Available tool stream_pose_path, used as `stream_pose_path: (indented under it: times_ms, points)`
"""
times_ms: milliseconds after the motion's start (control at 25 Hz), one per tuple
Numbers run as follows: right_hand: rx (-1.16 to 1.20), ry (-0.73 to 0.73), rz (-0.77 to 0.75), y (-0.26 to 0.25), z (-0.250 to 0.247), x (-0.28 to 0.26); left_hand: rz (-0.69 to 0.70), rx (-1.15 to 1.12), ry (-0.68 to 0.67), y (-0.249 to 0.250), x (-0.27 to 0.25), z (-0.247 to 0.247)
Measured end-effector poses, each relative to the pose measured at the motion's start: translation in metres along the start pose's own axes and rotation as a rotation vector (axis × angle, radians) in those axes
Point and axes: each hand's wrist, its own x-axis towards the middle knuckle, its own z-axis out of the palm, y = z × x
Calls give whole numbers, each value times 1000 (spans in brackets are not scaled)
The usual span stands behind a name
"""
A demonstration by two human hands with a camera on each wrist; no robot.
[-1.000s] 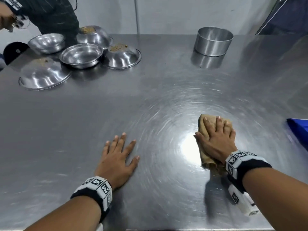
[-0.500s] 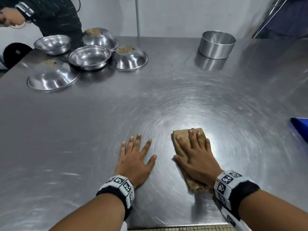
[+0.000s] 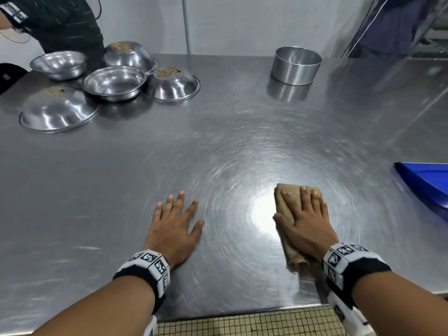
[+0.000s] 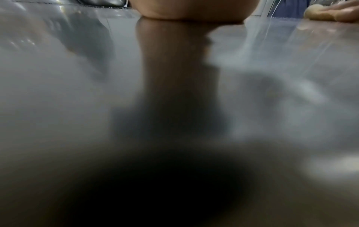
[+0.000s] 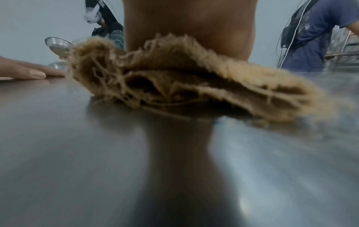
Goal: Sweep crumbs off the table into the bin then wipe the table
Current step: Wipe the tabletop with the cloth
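My right hand [image 3: 306, 221] lies flat with straight fingers on a folded tan cloth [image 3: 284, 204], pressing it onto the steel table [image 3: 218, 154] near the front edge. The right wrist view shows the cloth's [image 5: 194, 79] frayed end under my palm. My left hand [image 3: 173, 224] rests flat on the bare table to the left of the cloth, fingers spread, holding nothing. The left wrist view is blurred, showing only the heel of my left hand [image 4: 192, 10] on the table. A blue plastic piece [image 3: 426, 183] lies at the right edge.
Several steel bowls [image 3: 114, 82] stand at the back left, some upturned with crumbs [image 3: 168, 72] on top. A round steel tin [image 3: 296, 64] sits at the back centre. One person stands behind the bowls [image 3: 60, 23], another at the back right [image 5: 314, 35]. Tiled floor [image 3: 242, 322] shows below the front edge.
My right hand slid the cloth left toward my left hand, then back to the right. My left hand has stayed flat on the table.
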Motion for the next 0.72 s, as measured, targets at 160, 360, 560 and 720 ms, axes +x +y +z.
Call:
stream_pose_path:
  times_ms: [160,360,560,720]
  points:
    - [-12,13,-30,-18,4,22,-12,23,35,1,4,2]
    - [-46,-9,-151,-40,13,12,-22,23,44,1,5,6]
    - [-81,-14,-318,-54,26,-25,-31,14,60,2,4,4]
    - [-64,1,-384,-47,35,-62,-24,22,70,3,1,4]
